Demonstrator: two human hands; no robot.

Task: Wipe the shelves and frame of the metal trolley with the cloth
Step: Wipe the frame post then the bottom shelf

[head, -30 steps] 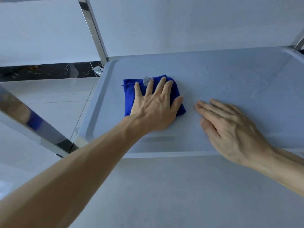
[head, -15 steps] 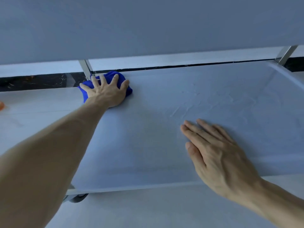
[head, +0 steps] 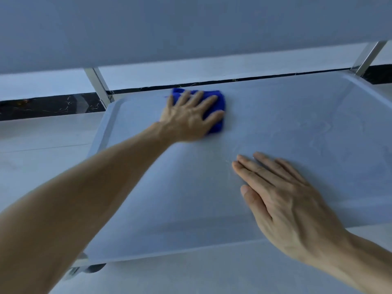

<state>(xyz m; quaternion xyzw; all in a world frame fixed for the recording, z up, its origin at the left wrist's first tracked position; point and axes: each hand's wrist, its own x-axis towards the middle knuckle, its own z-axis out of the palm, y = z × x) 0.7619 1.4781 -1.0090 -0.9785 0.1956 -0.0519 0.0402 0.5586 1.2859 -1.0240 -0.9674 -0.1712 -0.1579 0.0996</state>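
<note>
Pale floor tiles (head: 42, 132) and a dark marbled strip (head: 53, 105) lie behind a grey trolley shelf (head: 191, 198) that fills most of the view. Spread fingers (head: 210, 100) of the left hand (head: 188, 119) press flat on a blue cloth (head: 220, 102), which lies bunched on the shelf toward 12 o'clock, close to the far rim. Fingers (head: 261, 168) of the right hand (head: 286, 204) lie straight and close together, palm down on the bare shelf toward 4 o'clock, holding nothing, well apart from the cloth. Shiny frame posts rise at 11 o'clock (head: 99, 88) and 2 o'clock (head: 367, 56). Above, the underside of another shelf (head: 191, 28) spans the top. A caster wheel (head: 93, 268) shows at 7 o'clock.
</note>
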